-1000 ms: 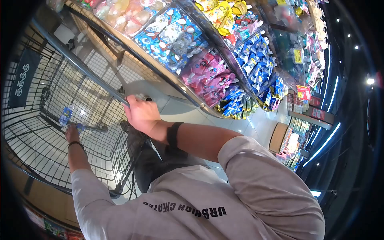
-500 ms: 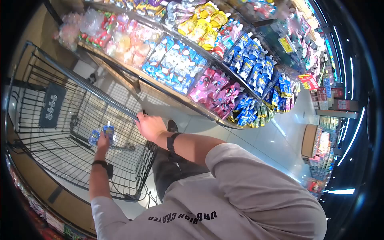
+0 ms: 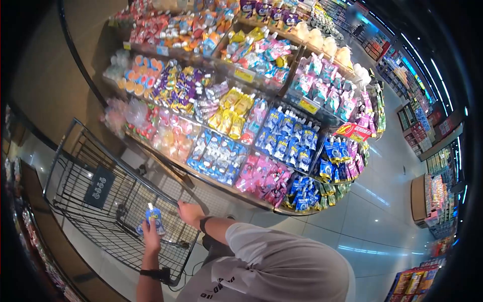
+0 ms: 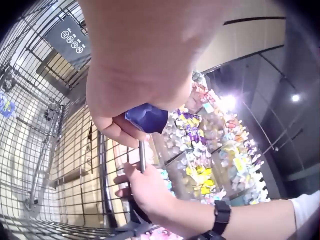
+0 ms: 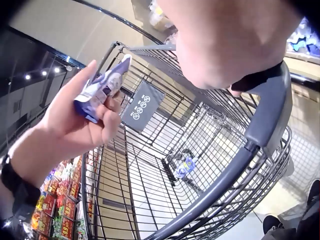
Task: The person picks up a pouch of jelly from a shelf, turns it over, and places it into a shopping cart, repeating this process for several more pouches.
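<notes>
My left hand [image 3: 151, 237] holds a blue spouted pouch [image 3: 156, 220] upright over the shopping cart [image 3: 121, 166], thumb on one side and fingers curled on the other. The right wrist view shows the pouch [image 5: 102, 92] from the side; in the left wrist view its blue bottom [image 4: 147, 118] sticks out below the hand. My right hand [image 3: 190, 214] grips the cart's handle bar [image 5: 225, 185], its fingers partly hidden in the right wrist view. Another blue packet [image 5: 186, 167] lies on the wire floor of the cart.
A tiered display of bagged sweets and pouches stands beyond the cart, with blue pouches [image 3: 287, 136], pink packs [image 3: 264, 176] and yellow packs [image 3: 234, 113]. A low shelf [image 3: 45, 241] runs along the left. Tiled floor [image 3: 342, 231] stretches to the right.
My left hand has come up from low in the cart with the blue pouch. My right hand stays on the handle. The head view has tilted up, showing more of the display.
</notes>
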`<act>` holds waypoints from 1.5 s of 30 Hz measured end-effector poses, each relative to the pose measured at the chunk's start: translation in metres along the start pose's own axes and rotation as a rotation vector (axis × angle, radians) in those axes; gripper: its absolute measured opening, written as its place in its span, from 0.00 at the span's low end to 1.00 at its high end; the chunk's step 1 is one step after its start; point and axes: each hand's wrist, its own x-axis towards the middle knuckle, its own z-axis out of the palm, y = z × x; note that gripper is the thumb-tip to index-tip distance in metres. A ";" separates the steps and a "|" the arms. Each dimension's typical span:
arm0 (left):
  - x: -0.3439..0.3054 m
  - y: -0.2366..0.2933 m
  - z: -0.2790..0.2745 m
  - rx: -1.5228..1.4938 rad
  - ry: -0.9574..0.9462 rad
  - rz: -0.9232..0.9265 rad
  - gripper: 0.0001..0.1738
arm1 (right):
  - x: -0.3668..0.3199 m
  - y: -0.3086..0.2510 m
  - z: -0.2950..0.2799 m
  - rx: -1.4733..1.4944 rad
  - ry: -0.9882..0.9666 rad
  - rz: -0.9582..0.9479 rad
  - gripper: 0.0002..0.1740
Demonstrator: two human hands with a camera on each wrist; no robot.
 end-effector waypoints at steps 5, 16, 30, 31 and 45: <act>-0.058 0.029 0.033 -0.003 -0.001 -0.094 0.19 | 0.016 0.027 0.028 0.051 -0.207 -0.017 0.16; -0.117 0.074 0.085 0.197 -0.051 0.062 0.21 | -0.080 -0.008 -0.114 0.406 -0.507 -0.160 0.29; -0.131 0.110 0.178 0.388 -0.667 0.304 0.31 | -0.122 0.058 -0.178 1.228 -0.139 0.143 0.16; -0.131 0.110 0.179 0.401 -0.677 0.342 0.31 | -0.124 0.063 -0.187 1.250 -0.119 0.147 0.15; -0.117 0.068 0.119 0.411 -0.513 0.164 0.23 | 0.000 0.223 -0.378 0.743 0.699 0.553 0.21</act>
